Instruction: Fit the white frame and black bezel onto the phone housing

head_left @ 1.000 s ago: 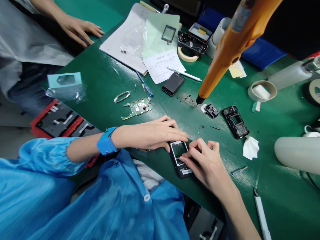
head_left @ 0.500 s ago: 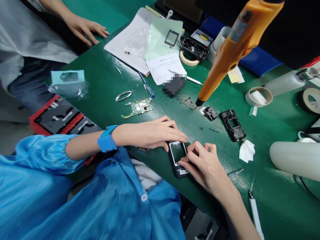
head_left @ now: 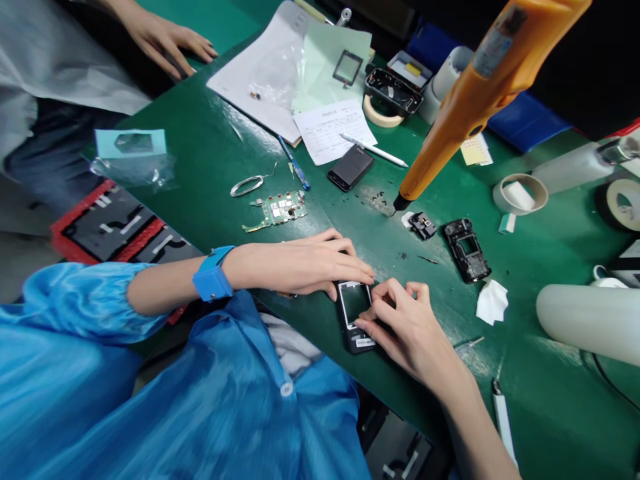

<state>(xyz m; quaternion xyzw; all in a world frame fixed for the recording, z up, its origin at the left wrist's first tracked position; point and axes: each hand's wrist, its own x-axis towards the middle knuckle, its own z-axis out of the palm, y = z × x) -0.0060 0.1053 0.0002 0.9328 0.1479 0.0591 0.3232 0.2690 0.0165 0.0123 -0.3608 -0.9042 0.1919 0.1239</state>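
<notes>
A black phone housing (head_left: 358, 339) with a white-edged screen opening lies at the near edge of the green table. My left hand (head_left: 320, 264) grips its top end, thumb at the near side and fingers stretched across the far side. Thumb and fingertips of my right hand (head_left: 400, 327) are pinched together at the lower edge of the opening. What they hold, if anything, is too small to make out. A green circuit board (head_left: 281, 209) lies beyond my left wrist. To the right rest a small black module (head_left: 423, 225) and a black phone frame (head_left: 467, 252).
An orange electric screwdriver (head_left: 465, 100) hangs tip-down over the table. Behind are a dark phone (head_left: 351, 168), papers (head_left: 334, 133) and tape rolls (head_left: 520, 195). A white bottle (head_left: 590, 320) lies at right. Another person's hand (head_left: 170, 43) rests at the far left edge.
The view has shifted slightly. Both my hands stay on the phone housing in nearly the same pose, and nothing else has visibly moved.
</notes>
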